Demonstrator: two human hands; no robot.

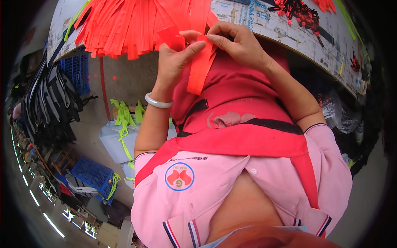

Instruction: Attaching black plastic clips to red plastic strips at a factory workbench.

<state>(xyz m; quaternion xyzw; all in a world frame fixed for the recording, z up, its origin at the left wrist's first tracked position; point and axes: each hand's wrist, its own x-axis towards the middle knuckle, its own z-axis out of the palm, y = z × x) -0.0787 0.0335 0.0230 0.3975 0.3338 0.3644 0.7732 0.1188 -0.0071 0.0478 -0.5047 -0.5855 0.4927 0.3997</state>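
Note:
My left hand is closed, with thumb and fingers around a bright orange-red fabric strip. One end of the strip hangs down in front of my red apron; another orange-red piece sticks up beyond my left fingers. On the same strip, near its upper part, my right hand pinches with thumb and bent forefinger. Just beyond both hands, a large fanned pile of similar orange-red strips hangs over the table's edge. A pale bangle circles my left wrist.
The worn, paper-covered table runs along the far side. Small black-and-red pieces lie in a heap on it. To the left are blue crates, hanging black and grey straps and yellow-green strips. Clear plastic sits at right.

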